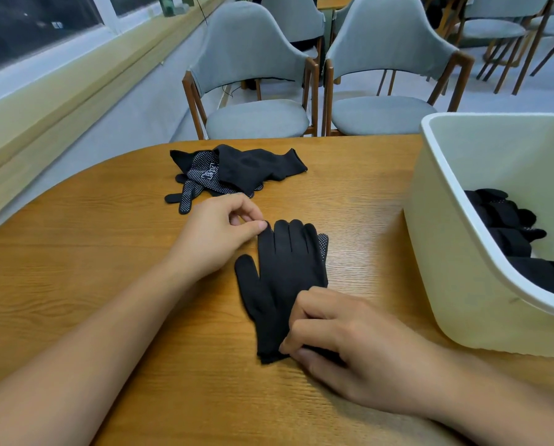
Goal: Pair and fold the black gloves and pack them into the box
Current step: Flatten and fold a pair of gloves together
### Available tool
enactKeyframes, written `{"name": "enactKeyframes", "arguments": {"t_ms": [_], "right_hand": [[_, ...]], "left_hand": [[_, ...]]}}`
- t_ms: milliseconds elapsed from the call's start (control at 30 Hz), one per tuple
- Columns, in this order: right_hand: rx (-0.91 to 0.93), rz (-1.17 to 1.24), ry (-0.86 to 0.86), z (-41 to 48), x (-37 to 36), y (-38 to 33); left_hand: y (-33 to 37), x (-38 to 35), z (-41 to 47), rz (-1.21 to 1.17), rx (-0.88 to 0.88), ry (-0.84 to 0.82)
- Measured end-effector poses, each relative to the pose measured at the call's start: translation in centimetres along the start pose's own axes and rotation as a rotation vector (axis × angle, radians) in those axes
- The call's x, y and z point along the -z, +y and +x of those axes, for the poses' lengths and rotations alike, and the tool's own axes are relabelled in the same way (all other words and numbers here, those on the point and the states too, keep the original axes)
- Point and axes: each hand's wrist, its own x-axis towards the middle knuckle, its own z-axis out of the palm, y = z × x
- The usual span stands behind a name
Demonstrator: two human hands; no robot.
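Observation:
A stacked pair of black gloves lies flat in the middle of the wooden table, fingers pointing away from me; a white-dotted edge of the lower glove shows at the right. My left hand pinches the fingertip at the pair's far left. My right hand grips the cuff end nearest me. A loose heap of black gloves, some with dotted palms, lies at the far edge. The cream plastic box stands at the right with folded black gloves inside.
Two grey upholstered chairs with wooden frames stand just beyond the table's far edge. More chairs and tables fill the back right. A window ledge runs along the left wall.

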Motion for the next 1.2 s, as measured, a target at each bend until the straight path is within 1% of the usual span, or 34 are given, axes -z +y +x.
{"name": "enactKeyframes", "arguments": {"t_ms": [400,600,767,900,1000,1200], "right_hand": [[0.009,0.009,-0.006,0.1,-0.1,-0.2],[0.005,0.008,-0.008,0.0,-0.2,-0.2],[0.014,0.020,-0.017,0.0,0.0,-0.2],[0.013,0.030,-0.023,0.0,-0.2,-0.3],[0.012,0.036,-0.029,0.0,-0.2,-0.3],[0.011,0.033,-0.040,0.0,-0.1,-0.4]], "left_hand": [[-0.2,-0.8,0.2,-0.031,0.042,-0.070],[-0.1,-0.1,0.3,0.115,0.069,-0.107],[-0.8,1.2,0.4,0.128,0.131,-0.137],[-0.5,0.9,0.4,0.104,0.064,-0.098],[-0.2,0.4,0.5,0.097,0.008,-0.120],[0.2,0.0,0.5,0.119,0.011,-0.081]]}}
